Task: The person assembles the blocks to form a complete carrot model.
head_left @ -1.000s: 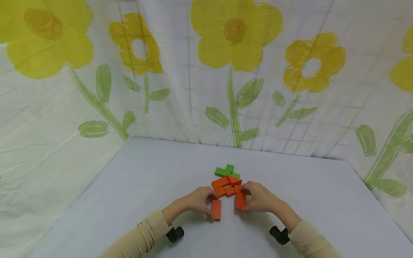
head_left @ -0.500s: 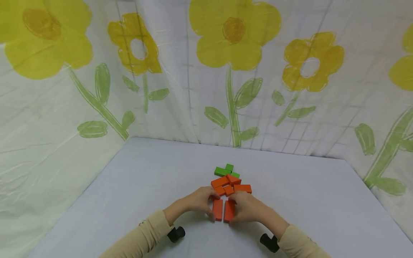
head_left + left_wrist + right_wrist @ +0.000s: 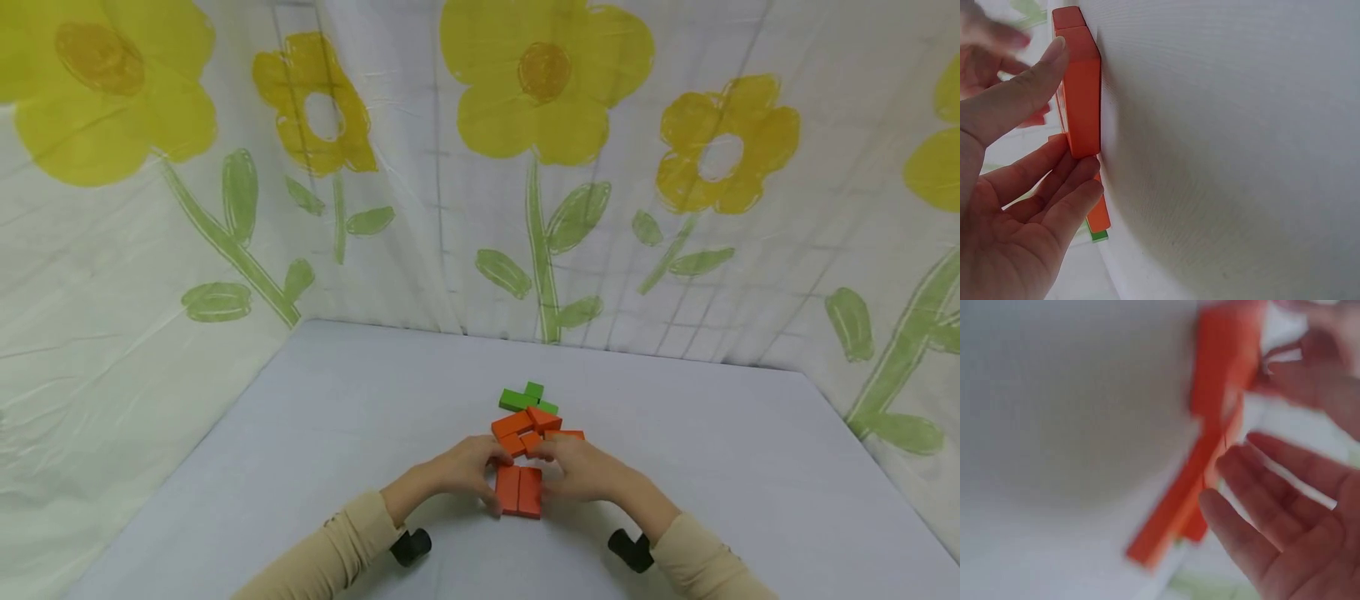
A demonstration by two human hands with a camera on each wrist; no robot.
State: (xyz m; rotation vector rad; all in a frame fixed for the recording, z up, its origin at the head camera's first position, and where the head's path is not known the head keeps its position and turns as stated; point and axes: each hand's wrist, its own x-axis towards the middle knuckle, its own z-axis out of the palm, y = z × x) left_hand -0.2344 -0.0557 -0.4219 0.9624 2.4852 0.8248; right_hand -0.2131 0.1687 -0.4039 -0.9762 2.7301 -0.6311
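Two red-orange rectangular blocks lie side by side, the left one (image 3: 506, 489) along the right one (image 3: 531, 492). My left hand (image 3: 462, 470) holds the left block by its near and far ends; in the left wrist view the thumb lies at one end of the block (image 3: 1083, 106) and the fingertips at the other. Just right of the pair is my right hand (image 3: 585, 469), its fingers loosely extended and nothing between them. In the blurred right wrist view these fingers (image 3: 1254, 500) are beside the orange blocks. The right fingertips partly cover another orange block (image 3: 573, 434).
Behind the pair sit an orange triangular block (image 3: 545, 419), a rectangular block (image 3: 512, 425), a small cube (image 3: 532, 442) and another block (image 3: 511, 445). Several green blocks (image 3: 517, 400) adjoin them farther back. A flowered curtain (image 3: 412, 208) hangs behind the white table (image 3: 360, 383).
My right hand swapped a turned block at the right for another, brought that one left against the left block, then let go and drew slightly right. The left hand stayed almost still.
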